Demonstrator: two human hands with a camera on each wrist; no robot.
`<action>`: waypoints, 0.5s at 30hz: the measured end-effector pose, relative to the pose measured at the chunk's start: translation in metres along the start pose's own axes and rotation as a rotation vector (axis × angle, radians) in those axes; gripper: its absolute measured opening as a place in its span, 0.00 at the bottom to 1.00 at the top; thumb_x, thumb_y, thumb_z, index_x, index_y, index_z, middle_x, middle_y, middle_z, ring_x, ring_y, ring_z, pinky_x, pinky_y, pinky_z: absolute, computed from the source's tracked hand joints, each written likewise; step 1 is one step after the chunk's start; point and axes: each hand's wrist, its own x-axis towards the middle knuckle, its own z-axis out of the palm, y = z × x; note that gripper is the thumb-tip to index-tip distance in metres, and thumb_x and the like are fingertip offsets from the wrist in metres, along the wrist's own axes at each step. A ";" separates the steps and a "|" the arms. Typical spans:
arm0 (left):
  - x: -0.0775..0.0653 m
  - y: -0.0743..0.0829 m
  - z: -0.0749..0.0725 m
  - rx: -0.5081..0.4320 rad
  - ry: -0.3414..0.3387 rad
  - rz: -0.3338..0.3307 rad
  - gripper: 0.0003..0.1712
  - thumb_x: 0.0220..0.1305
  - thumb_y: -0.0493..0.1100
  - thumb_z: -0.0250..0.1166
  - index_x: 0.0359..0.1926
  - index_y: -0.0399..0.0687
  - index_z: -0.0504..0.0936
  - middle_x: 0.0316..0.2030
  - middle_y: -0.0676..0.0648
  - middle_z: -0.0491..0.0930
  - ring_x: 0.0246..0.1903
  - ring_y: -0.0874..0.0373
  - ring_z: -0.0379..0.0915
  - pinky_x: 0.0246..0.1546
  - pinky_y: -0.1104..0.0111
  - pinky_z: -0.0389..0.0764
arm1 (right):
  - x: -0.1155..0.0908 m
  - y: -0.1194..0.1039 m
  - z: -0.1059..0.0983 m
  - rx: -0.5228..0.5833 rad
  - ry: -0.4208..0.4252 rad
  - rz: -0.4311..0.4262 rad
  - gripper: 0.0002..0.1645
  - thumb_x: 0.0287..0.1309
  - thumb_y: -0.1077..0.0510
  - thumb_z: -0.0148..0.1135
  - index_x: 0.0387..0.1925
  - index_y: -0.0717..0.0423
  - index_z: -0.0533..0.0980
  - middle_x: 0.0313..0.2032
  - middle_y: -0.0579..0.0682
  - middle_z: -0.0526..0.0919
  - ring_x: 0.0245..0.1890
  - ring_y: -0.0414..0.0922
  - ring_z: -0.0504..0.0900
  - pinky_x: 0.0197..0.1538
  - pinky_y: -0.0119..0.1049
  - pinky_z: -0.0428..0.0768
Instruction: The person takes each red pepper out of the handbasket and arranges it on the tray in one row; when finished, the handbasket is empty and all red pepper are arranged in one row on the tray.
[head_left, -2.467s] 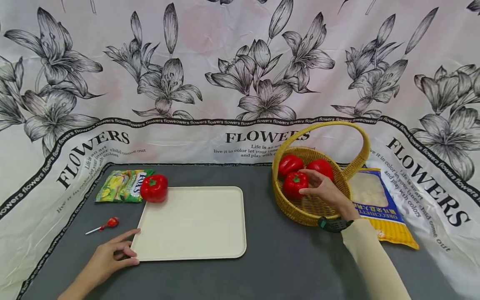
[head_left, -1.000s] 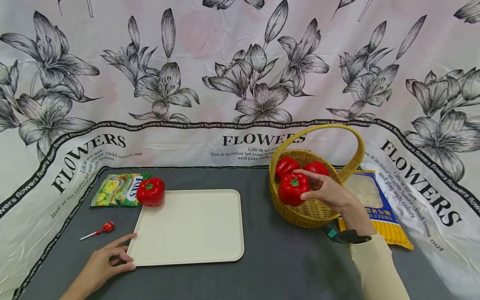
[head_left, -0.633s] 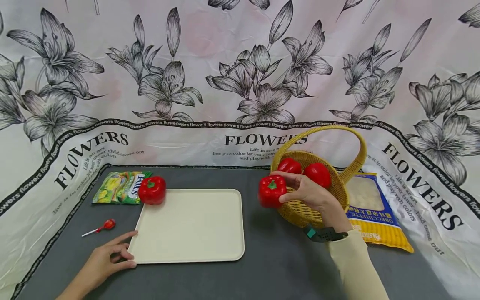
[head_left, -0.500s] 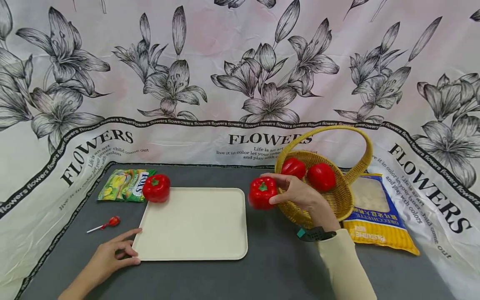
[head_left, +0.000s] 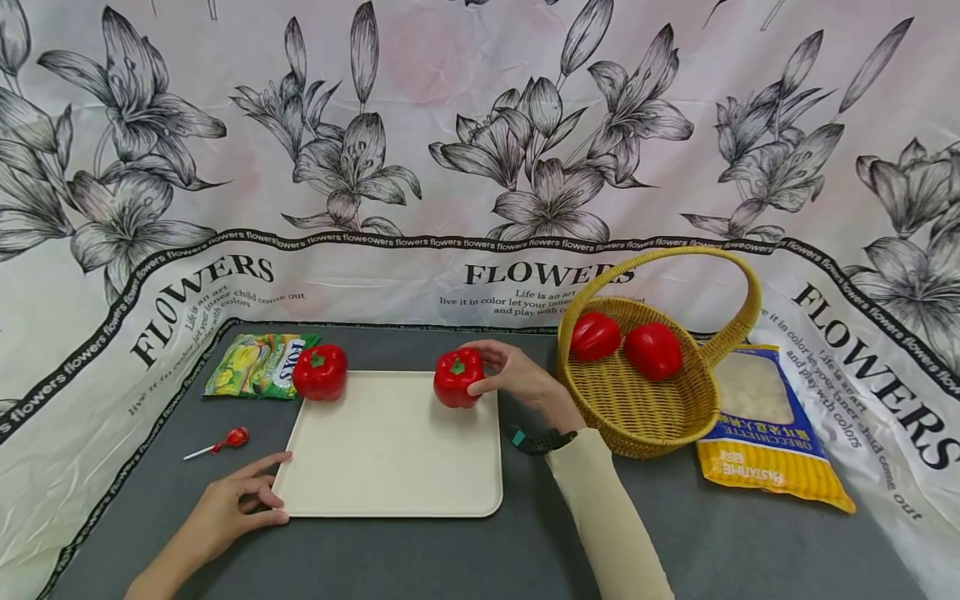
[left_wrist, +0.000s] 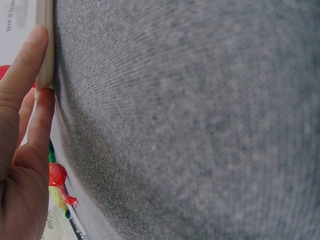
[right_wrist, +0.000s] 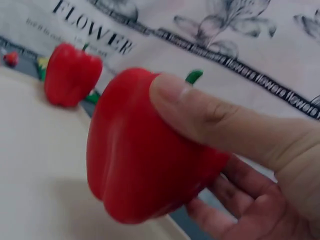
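In the head view my right hand [head_left: 513, 375] holds a red bell pepper [head_left: 455, 385] over the back right part of a cream tray [head_left: 390, 467]. The right wrist view has the thumb on one side of this pepper [right_wrist: 135, 150], fingers underneath, and a shadow on the tray below. My left hand [head_left: 232, 508] touches the tray's front left corner with thumb and fingertips; in the left wrist view the thumb [left_wrist: 25, 65] lies along the tray's side. A second red bell pepper [head_left: 320, 372] sits at the back left corner of the tray.
A yellow wicker basket [head_left: 652, 425] with a tall handle holds two glossy red pieces [head_left: 652, 350]. Beside it lies a blue and yellow pasta bag [head_left: 772, 450]. At the left are a green Fox's bag [head_left: 251, 367] and a red lollipop [head_left: 236, 437]. Behind hangs a flowered cloth [head_left: 450, 167].
The right hand has lifted the bell pepper out of the basket and carried it leftward over the tray. The left hand has stayed at the tray's corner.
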 end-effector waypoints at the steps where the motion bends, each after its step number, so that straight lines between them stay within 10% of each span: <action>1: 0.001 0.001 -0.001 0.009 -0.008 -0.007 0.13 0.39 0.48 0.79 0.21 0.63 0.80 0.58 0.42 0.75 0.47 0.65 0.76 0.37 0.79 0.79 | 0.004 0.003 0.001 -0.002 0.001 -0.006 0.37 0.51 0.73 0.66 0.64 0.64 0.66 0.61 0.61 0.71 0.61 0.55 0.69 0.59 0.45 0.73; 15: 0.000 0.003 -0.001 -0.003 0.004 -0.005 0.14 0.37 0.46 0.79 0.20 0.62 0.79 0.57 0.42 0.76 0.44 0.68 0.76 0.35 0.78 0.79 | 0.039 0.020 0.019 -0.049 0.065 0.050 0.39 0.49 0.71 0.70 0.65 0.56 0.69 0.63 0.57 0.72 0.64 0.52 0.68 0.58 0.41 0.74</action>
